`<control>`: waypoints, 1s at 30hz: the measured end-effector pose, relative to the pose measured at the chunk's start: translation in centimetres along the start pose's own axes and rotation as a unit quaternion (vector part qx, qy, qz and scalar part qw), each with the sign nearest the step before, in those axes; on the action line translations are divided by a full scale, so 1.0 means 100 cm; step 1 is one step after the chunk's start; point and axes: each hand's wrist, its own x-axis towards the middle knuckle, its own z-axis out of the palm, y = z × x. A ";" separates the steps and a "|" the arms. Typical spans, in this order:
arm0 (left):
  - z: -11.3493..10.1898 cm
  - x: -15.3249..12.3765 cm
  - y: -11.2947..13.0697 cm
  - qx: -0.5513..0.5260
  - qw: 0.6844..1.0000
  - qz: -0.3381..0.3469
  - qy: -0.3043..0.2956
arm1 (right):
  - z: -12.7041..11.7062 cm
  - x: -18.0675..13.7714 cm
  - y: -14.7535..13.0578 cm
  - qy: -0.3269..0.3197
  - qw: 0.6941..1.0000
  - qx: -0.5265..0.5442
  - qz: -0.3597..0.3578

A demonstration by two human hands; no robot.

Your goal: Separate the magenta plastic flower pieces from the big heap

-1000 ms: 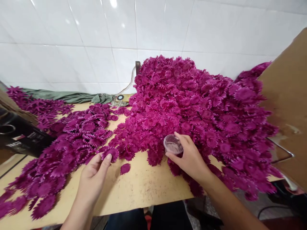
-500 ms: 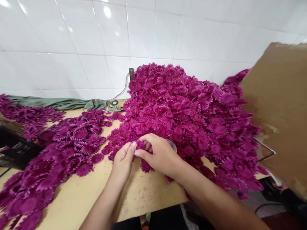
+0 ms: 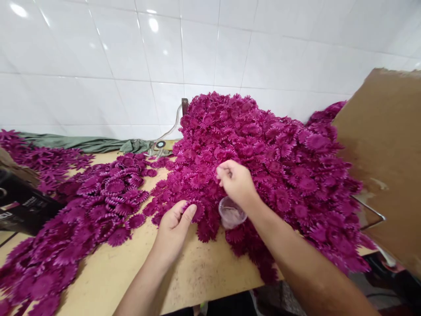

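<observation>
A tall heap of magenta fabric flowers (image 3: 269, 153) covers the right half of the wooden table (image 3: 204, 272). My right hand (image 3: 237, 182) reaches into the heap's front slope, fingers pinched on one of its flowers. My left hand (image 3: 176, 226) rests at the heap's near edge, thumb and fingers closed on a magenta flower (image 3: 194, 210). A small clear plastic cup (image 3: 231, 213) sits among the flowers just under my right wrist; neither hand holds it.
A flatter spread of the same flowers (image 3: 95, 206) lies on the left. A black box (image 3: 23, 208) sits at the left edge, green cloth (image 3: 85, 142) along the tiled wall, and a brown cardboard sheet (image 3: 384, 153) stands at the right.
My right hand let go of the cup, met my left hand over a flower, then lifted up into the heap. My left hand moved right to the heap's edge.
</observation>
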 end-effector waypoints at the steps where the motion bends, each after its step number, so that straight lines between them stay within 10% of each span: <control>1: -0.002 0.000 0.000 -0.004 1.000 0.000 0.007 | -0.004 0.010 0.003 0.004 1.000 0.003 0.020; 8: -0.002 0.013 -0.001 -0.029 0.999 -0.026 0.021 | -0.011 0.024 -0.001 0.065 0.982 -0.157 -0.085; 16: 0.009 0.028 -0.007 -0.094 0.994 -0.058 0.027 | 0.014 -0.024 -0.025 -0.202 0.973 -0.006 -0.114; 30: 0.005 0.021 0.001 -0.084 0.996 -0.017 0.008 | -0.002 0.022 0.004 0.052 0.987 -0.145 -0.051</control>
